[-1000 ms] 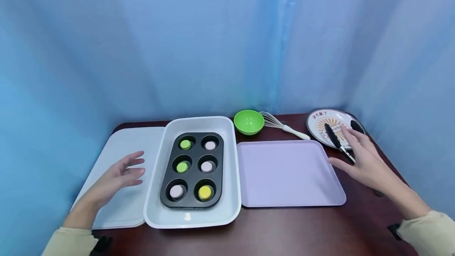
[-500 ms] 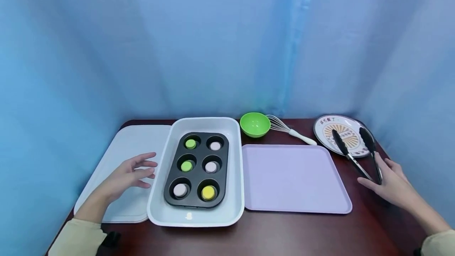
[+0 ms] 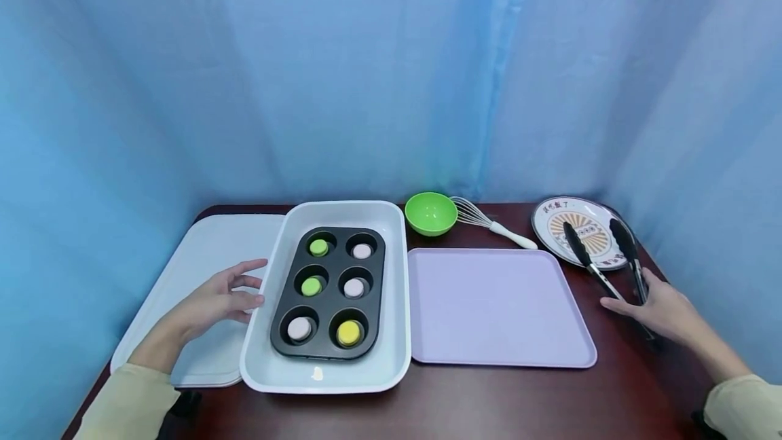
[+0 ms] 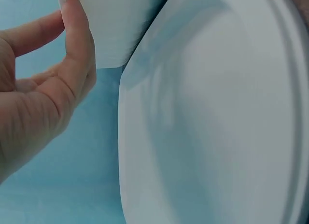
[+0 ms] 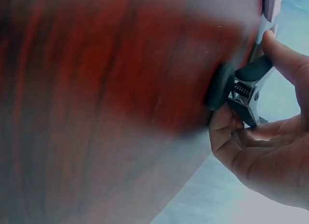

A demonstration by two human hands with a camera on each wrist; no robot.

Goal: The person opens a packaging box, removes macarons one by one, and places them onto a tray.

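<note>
Head view: my right hand (image 3: 666, 311) grips black-tipped metal tongs (image 3: 603, 281) near the right edge of the counter (image 3: 501, 399), thumb opposing fingers, presumably steadying both arms; left hand (image 3: 216, 301) spread at the glossy white rectangular tray (image 3: 394, 277).

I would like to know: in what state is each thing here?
Tongs: spread apart, in the right hand.
White basin: upright, holding the muffin pan.
Muffin pan: one round piece in each of six cups.
Green bowl: upright.
Whisk: lying down.
Plate: printed face up.
Lilac tray: flat.
White board: flat.
Left hand: fingers relaxed, at the basin's rim.
</note>
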